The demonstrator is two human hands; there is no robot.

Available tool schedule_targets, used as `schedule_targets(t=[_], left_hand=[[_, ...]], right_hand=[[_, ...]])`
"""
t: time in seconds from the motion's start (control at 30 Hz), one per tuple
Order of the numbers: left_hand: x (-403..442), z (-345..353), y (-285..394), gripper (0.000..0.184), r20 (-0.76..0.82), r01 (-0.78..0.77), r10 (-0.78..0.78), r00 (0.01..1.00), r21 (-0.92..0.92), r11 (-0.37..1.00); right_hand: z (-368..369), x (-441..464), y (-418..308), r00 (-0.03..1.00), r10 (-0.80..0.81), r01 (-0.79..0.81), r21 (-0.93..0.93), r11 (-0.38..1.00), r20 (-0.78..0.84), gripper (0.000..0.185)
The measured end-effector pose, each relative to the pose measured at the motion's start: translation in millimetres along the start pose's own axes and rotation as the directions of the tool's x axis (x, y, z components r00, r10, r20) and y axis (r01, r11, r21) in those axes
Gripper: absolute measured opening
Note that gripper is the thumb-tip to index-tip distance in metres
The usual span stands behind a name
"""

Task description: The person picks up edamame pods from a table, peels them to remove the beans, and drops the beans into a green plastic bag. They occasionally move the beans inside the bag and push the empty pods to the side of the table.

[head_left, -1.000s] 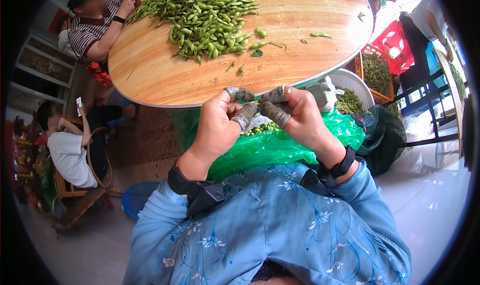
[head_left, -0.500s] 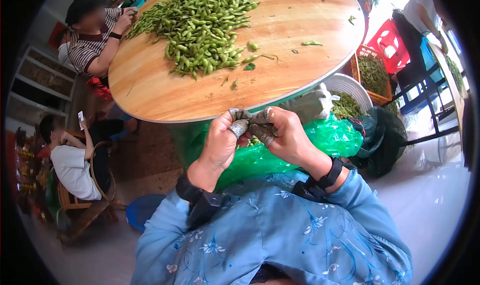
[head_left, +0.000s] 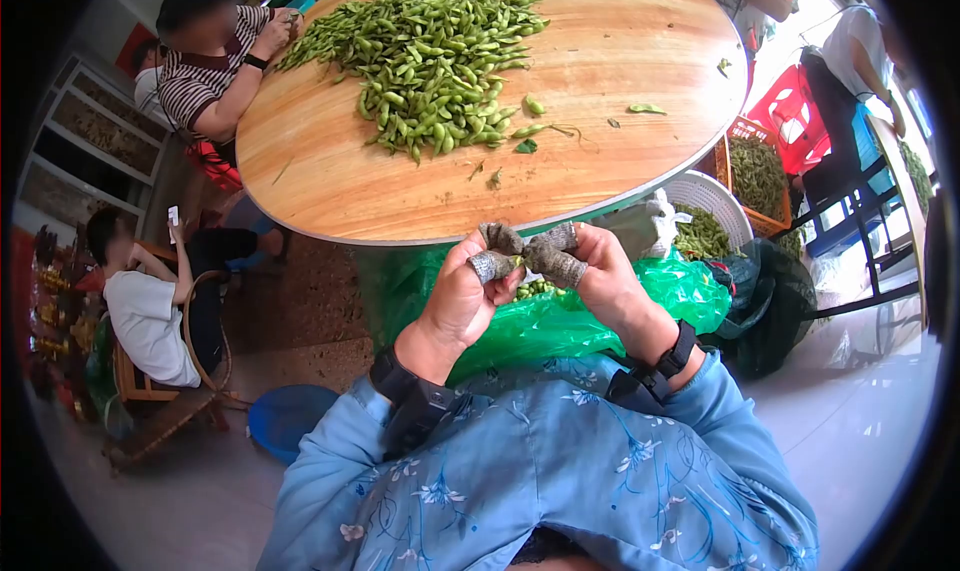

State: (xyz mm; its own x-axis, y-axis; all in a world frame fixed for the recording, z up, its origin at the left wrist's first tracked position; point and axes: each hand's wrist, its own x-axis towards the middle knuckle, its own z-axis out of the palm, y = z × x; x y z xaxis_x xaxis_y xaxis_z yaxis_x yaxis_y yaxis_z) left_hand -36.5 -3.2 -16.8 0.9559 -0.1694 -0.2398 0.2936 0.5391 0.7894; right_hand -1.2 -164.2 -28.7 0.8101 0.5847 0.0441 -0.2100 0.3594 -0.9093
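My left hand [head_left: 452,303] and my right hand [head_left: 618,289] meet fingertip to fingertip just in front of the table's near edge. Grey cloth-like covers wrap the thumb and forefinger of each. Both hands are closed in a pinch; a small bit of green soybean pod [head_left: 518,261] peeks out between them, mostly hidden by the fingers. Below them, shelled green beans [head_left: 538,288] lie in a green plastic bag [head_left: 560,321]. On the round wooden table [head_left: 360,196] a large heap of soybean pods [head_left: 430,81] is spread beyond my hands.
A white basket [head_left: 738,216] and an orange crate [head_left: 770,221] hold more pods at the right. A blue basin [head_left: 290,421] stands on the floor at left. One person [head_left: 205,66] sits across the table's left side; another [head_left: 150,311] sits lower left with a phone.
The view has shifted a little, so the table and heap appear farther right. My hands stay pinched together, fingers slightly rearranged, and a bit of green now shows between them.
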Motion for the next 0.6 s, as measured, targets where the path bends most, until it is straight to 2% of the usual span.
schedule_targets(t=[0.07, 0.2, 0.27, 0.4, 0.47, 0.6], left_hand=[[-1.8, 3.2, 1.9, 0.011, -0.004, 0.022, -0.022, 1.000, 0.000, 1.000], [-5.1, 7.0, 5.6, 0.013, -0.039, 0.028, -0.026, 0.999, 0.056, 0.998], [-4.5, 3.4, 4.1, 0.025, 0.086, -0.077, 0.061, 0.994, 0.201, 0.977], [-6.6, 4.6, 6.2, 0.024, 0.132, -0.134, 0.103, 0.986, 0.251, 0.959], [-7.8, 8.2, 11.1, 0.017, 0.122, -0.152, 0.115, 0.986, 0.358, 0.921], [-9.9, 8.9, 12.3, 0.012, 0.099, -0.206, 0.181, 0.979, 0.449, 0.870]], right_hand=[[0.5, -0.1, 3.2, 0.997, -0.051, 0.043, -0.131, 0.990, -0.064, 0.015], [9.5, -3.4, -6.2, 0.990, -0.118, 0.108, -0.128, 0.986, -0.071, 0.017], [7.2, -5.0, -9.4, 0.997, -0.071, 0.065, -0.157, 0.985, -0.033, 0.016], [2.6, -7.4, -5.1, 0.998, -0.057, 0.053, -0.121, 0.991, -0.031, 0.015], [3.2, -5.7, -6.4, 0.996, -0.081, 0.077, -0.117, 0.990, -0.033, 0.013], [4.8, -5.0, -8.9, 0.997, -0.065, 0.064, -0.045, 0.997, -0.028, 0.012]])
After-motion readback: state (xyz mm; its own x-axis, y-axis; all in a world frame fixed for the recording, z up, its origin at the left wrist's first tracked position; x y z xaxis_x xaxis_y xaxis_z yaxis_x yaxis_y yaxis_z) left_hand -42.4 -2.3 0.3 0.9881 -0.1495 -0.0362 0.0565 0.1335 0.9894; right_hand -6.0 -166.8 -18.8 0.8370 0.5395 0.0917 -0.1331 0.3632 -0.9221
